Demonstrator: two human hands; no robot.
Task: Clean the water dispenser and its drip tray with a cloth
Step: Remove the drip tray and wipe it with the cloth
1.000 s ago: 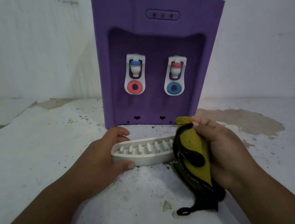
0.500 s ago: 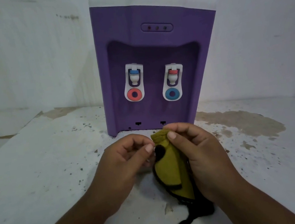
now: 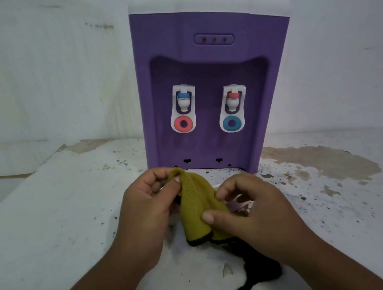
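A purple water dispenser [image 3: 210, 73] with a white top stands on the white counter [image 3: 49, 226], its two taps [image 3: 183, 108] facing me. In front of it I hold an olive-yellow cloth [image 3: 195, 205] with a black edge and black loop. My left hand [image 3: 145, 208] pinches the cloth's top corner. My right hand [image 3: 251, 210] grips its lower right side with the thumb on top. The white drip tray [image 3: 239, 205] is almost wholly hidden under the cloth and my right hand; only a pale sliver shows.
The counter is worn, with brown patches [image 3: 321, 163] to the right of the dispenser and dark specks around its base. White walls close in behind and to the right. The counter's left edge drops off at the far left.
My left hand let go of the drip tray and took the cloth's top corner. Both hands now spread the cloth, and the tray is covered. The view tilted up.
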